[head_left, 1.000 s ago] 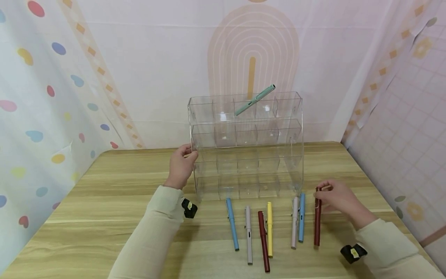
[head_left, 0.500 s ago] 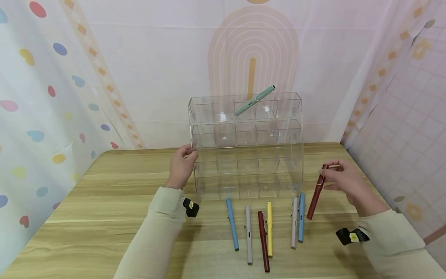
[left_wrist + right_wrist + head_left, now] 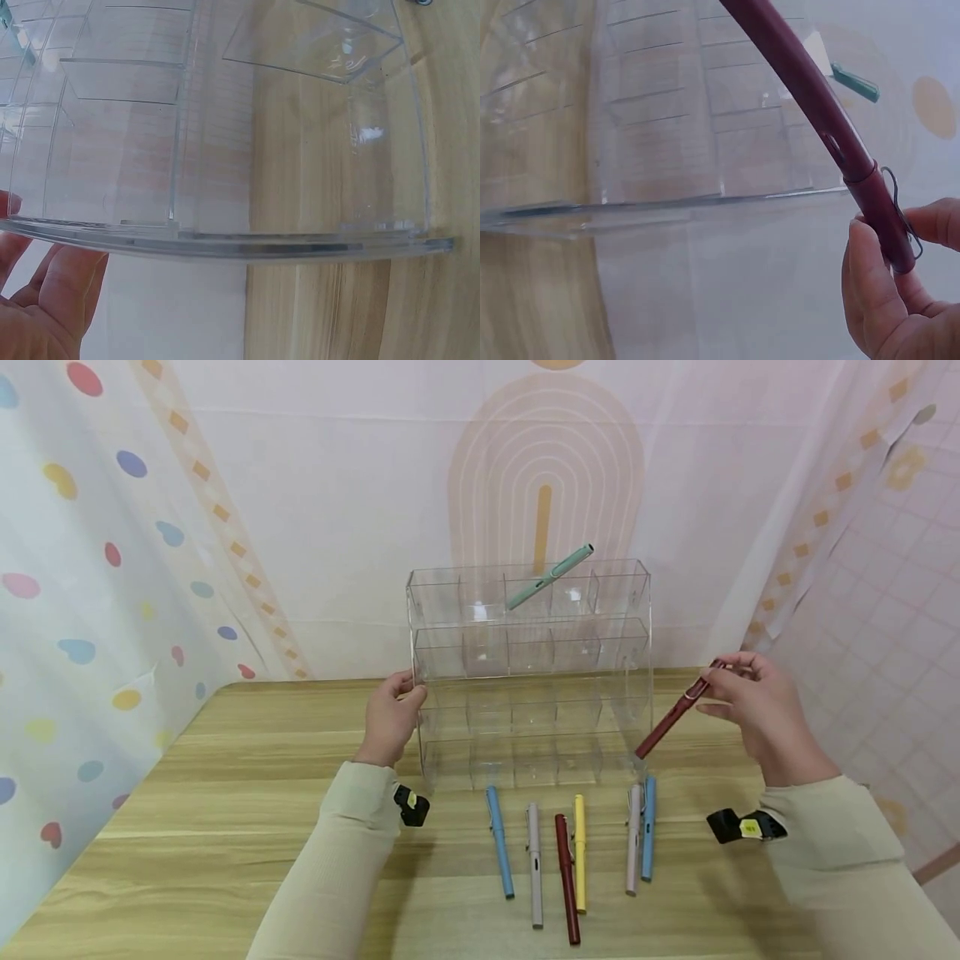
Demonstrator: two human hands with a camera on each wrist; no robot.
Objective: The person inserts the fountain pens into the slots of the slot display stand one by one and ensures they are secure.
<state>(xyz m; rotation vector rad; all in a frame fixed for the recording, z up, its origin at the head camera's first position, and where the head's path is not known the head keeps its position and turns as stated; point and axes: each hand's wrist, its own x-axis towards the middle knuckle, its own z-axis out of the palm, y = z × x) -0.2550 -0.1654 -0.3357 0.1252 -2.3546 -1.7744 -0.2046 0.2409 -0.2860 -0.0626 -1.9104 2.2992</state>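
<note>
A clear tiered pen rack (image 3: 532, 689) with rows of compartments stands on the table. My left hand (image 3: 392, 717) grips its left side panel, thumb in front and fingers behind, as the left wrist view (image 3: 64, 289) also has it. To the right of the rack, my right hand (image 3: 765, 706) pinches a dark red pen (image 3: 678, 712) by its clip end. In the right wrist view the silver clip (image 3: 901, 214) lies against the thumb. The pen slants down left, its lower end overlapping the rack's right edge in the head view. A green pen (image 3: 550, 578) leans in the top row.
Before the rack lie a blue pen (image 3: 500, 842), a grey pen (image 3: 535, 866), another dark red pen (image 3: 567, 878), a yellow pen (image 3: 581, 853), a pinkish pen (image 3: 633, 839) and a second blue pen (image 3: 649, 829). A patterned curtain (image 3: 337, 527) hangs behind the table (image 3: 225, 827).
The right hand has lifted the dark red pen off the table, up and away from the viewer, and its lower end has swung left towards the rack. The left hand stays in place.
</note>
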